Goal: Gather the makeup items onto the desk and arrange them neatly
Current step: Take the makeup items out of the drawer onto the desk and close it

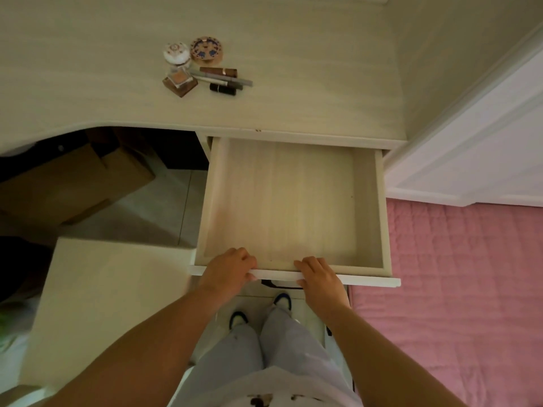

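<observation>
Makeup items sit grouped on the pale desk (pixel 88 54): a round white jar (pixel 175 52), a round patterned compact (pixel 206 49), a square brown compact (pixel 179 80), a brown lipstick tube (pixel 218 71), grey pencils (pixel 226 79) and a dark lipstick (pixel 222 89). Below the desk an open drawer (pixel 379 201) shows a bare wooden bottom. My left hand (pixel 227 271) and my right hand (pixel 318 277) both grip the drawer's front edge, fingers curled over its top.
A pink quilted bed (pixel 455 289) lies to the right, beside a white panel (pixel 470 160). A pale stool or box (pixel 105 304) stands at the left. Cardboard boxes (pixel 73 183) sit under the desk. My legs and shoes are below the drawer.
</observation>
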Tool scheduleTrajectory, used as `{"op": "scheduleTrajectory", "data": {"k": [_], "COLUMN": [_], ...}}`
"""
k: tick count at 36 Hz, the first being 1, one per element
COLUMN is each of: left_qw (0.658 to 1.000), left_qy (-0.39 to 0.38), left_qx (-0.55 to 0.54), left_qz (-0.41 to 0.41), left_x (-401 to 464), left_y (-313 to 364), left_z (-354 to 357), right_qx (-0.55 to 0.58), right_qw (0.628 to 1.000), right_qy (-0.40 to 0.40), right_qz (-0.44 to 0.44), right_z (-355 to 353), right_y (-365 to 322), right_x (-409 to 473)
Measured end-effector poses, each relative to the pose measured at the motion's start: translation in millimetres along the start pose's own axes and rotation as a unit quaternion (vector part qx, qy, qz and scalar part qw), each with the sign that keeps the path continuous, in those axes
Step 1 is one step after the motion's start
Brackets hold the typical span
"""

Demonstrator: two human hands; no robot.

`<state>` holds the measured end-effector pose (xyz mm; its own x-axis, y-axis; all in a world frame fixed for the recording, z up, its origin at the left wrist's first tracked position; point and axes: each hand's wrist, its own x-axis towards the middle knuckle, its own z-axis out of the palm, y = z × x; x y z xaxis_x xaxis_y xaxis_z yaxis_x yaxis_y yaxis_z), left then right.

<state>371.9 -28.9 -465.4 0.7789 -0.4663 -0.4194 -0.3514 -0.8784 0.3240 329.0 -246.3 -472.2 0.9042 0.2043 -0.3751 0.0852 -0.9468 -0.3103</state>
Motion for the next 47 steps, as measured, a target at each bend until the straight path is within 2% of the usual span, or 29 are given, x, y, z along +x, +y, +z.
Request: {"op": "scheduleTrajectory", "data": {"k": [6, 10, 15, 18, 20, 31, 39, 42, 45, 47], "left_qw": [0.992, 0.987, 0.990, 0.990, 0.991, 0.994, 0.993, 0.994, 0.991, 0.983], "left_qy": [0.025, 0.058, 0.089, 0.106, 0.114, 0.108, 0.108, 0.105, 0.094, 0.117], "left_qx": [0.080, 0.099, 0.070, 0.052, 0.040, 0.009, -0.028, 0.009, 0.093, 0.144], "left_qz": [0.095, 0.111, 0.085, 0.071, 0.061, 0.028, -0.031, -0.028, -0.021, 0.006], "left_x": [-1, 7, 28, 44, 50, 90, 122, 135, 146, 150], "left_y": [-7, -13, -16, -20, -23, -32, -34, -36, -40, -42], "left_z": [-6, -5, -14, -24, -29, -60, -83, -96, -106, -111], "right_qx": [-0.039, -0.042, -0.023, -0.014, -0.013, -0.019, -0.067, -0.102, -0.136, -0.154], "right_qw": [0.998, 0.998, 0.999, 0.999, 0.999, 0.999, 0.997, 0.994, 0.989, 0.986], "right_qy": [-0.018, -0.001, 0.025, -0.020, -0.023, -0.037, -0.009, 0.012, 0.034, 0.041], "right_qz": [-0.034, -0.054, -0.041, -0.042, -0.038, -0.019, 0.022, 0.037, 0.043, 0.046], "right_z": [-5, -9, -27, -43, -47, -74, -93, -103, -114, -118], "right_y": [2, 6, 14, 14, 13, 18, 17, 15, 12, 11], "right_x": [6, 14, 35, 54, 64, 115, 149, 164, 173, 175]}}
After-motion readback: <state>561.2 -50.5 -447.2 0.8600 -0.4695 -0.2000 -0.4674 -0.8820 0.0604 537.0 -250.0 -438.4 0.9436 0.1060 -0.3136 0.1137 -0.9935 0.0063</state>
